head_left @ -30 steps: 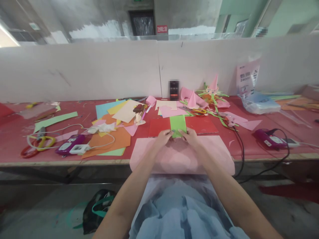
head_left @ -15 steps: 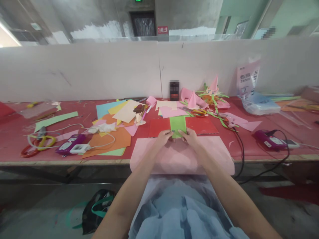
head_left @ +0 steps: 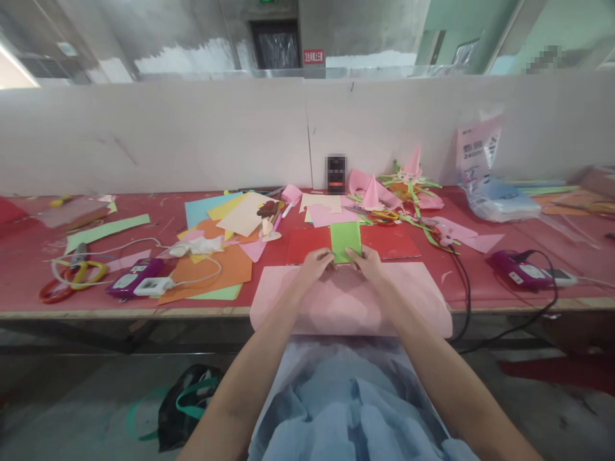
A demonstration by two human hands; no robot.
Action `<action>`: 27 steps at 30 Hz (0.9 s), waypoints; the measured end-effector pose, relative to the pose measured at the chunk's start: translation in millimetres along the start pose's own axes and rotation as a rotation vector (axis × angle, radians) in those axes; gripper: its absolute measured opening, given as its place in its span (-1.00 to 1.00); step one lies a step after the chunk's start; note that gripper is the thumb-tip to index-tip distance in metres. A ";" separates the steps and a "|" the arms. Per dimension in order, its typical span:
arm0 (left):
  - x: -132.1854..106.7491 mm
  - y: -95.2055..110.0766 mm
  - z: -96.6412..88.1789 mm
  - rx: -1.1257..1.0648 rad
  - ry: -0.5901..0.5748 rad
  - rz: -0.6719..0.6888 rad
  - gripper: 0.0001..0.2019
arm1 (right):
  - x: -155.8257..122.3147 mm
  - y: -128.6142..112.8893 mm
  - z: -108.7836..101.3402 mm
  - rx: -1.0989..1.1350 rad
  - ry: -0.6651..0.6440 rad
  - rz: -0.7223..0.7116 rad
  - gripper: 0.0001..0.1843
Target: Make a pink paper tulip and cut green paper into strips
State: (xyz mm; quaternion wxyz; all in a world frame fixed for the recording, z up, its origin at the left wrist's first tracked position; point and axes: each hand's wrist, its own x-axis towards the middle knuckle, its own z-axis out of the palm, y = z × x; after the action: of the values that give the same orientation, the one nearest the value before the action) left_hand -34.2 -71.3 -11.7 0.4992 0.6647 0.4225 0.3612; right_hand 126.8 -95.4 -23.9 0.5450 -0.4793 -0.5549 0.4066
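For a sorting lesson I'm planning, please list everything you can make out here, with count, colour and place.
Green paper: one, bright green, at the hands
Red card: apparently one, red, behind the hands
Pink sheet: one, pale pink, front table edge
Loose papers: many, mixed colours, mostly left
Scissors: at least two, red and yellow handles, left and centre
Purple devices: two, purple, left and right
Cones: two, pink, centre-right rear
Plastic package: one, pink and clear, right rear
Table: one, red top
Partition: white, behind table
Bag: one, black and teal, floor left
Left hand, right hand: two, bare, centre
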 end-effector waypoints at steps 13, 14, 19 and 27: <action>-9.3 3.4 1.3 0.235 0.109 0.086 -0.86 | -1.2 0.4 2.2 -0.063 0.008 0.030 -0.60; -8.9 3.8 1.4 0.193 0.097 0.087 -0.84 | -1.0 -0.3 1.7 -0.038 0.017 0.040 -0.59; -5.5 6.2 0.9 -0.068 0.063 0.064 -0.71 | 1.7 0.3 -5.5 0.323 0.119 0.117 -0.58; -1.7 2.7 1.2 -0.104 0.037 0.018 -0.73 | 5.0 -0.2 -10.7 0.674 0.065 0.268 -0.51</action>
State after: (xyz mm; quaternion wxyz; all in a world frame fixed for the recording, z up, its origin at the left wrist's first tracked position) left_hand -33.2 -73.6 -9.4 0.5220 0.6347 0.4064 0.3994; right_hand 137.7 -91.3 -21.8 0.6318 -0.3540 -0.3044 0.6188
